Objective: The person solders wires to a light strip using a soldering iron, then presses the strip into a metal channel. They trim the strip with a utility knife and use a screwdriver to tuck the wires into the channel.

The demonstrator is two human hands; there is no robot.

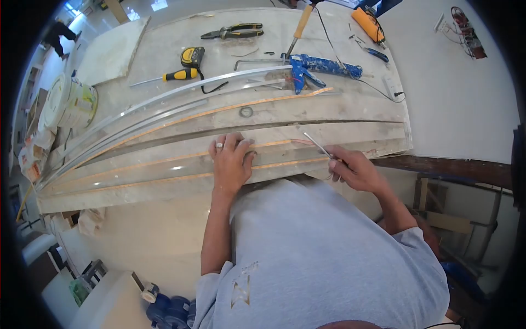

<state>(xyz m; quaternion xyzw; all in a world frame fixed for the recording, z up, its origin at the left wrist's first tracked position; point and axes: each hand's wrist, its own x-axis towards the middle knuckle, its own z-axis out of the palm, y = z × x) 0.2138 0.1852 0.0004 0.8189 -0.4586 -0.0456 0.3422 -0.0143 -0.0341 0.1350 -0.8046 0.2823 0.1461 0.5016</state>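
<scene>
Left hand (pixel 234 160) rests unclenched over orange strip (pixel 274 143); right hand (pixel 353 167) grasps slim metal tool (pixel 315 143).
Strip's right end lies between hands.

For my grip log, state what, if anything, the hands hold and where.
The right hand holds a slim metal tool by its rear end; whether the left hand grips anything cannot be told.

Pliers (pixel 241 32) lie on the table (pixel 164 41) above the tape measure (pixel 192 56), upper centre, with the caulking gun (pixel 329 66) to their right. The bucket (pixel 81 104) stands at left; strips (pixel 268 144) run across below.
</scene>
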